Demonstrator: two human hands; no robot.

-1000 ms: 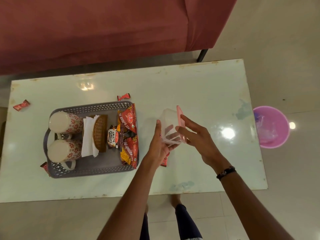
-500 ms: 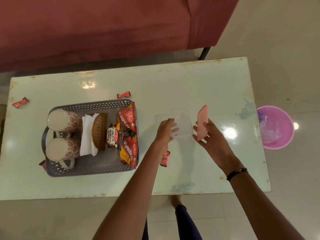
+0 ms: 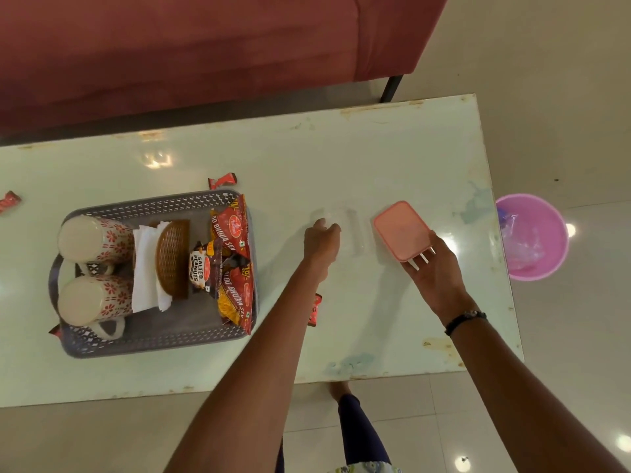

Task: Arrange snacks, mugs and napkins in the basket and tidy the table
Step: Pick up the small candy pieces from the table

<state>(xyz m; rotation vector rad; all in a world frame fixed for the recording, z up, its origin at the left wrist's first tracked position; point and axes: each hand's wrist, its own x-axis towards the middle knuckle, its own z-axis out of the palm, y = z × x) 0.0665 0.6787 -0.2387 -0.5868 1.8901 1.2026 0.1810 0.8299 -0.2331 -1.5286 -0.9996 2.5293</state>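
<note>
A grey perforated basket (image 3: 160,339) sits on the left of the table. It holds two patterned mugs (image 3: 94,240) lying on their sides, white napkins (image 3: 145,268), a brown woven coaster (image 3: 172,257), a salted peanuts packet (image 3: 199,269) and red snack packets (image 3: 235,254). My left hand (image 3: 321,242) rests on a clear plastic container (image 3: 353,230) standing on the table right of the basket. My right hand (image 3: 435,268) holds the pink lid (image 3: 401,230) flat, just right of the container.
Small red candy wrappers lie loose: one behind the basket (image 3: 222,180), one at the far left edge (image 3: 8,201), one under my left forearm (image 3: 314,308). A pink bin (image 3: 532,237) stands on the floor past the table's right end. A red sofa (image 3: 205,46) runs behind.
The lid came off the clear container. My left hand set the container down on the table, and my right hand carried the pink lid to the right and turned it flat.
</note>
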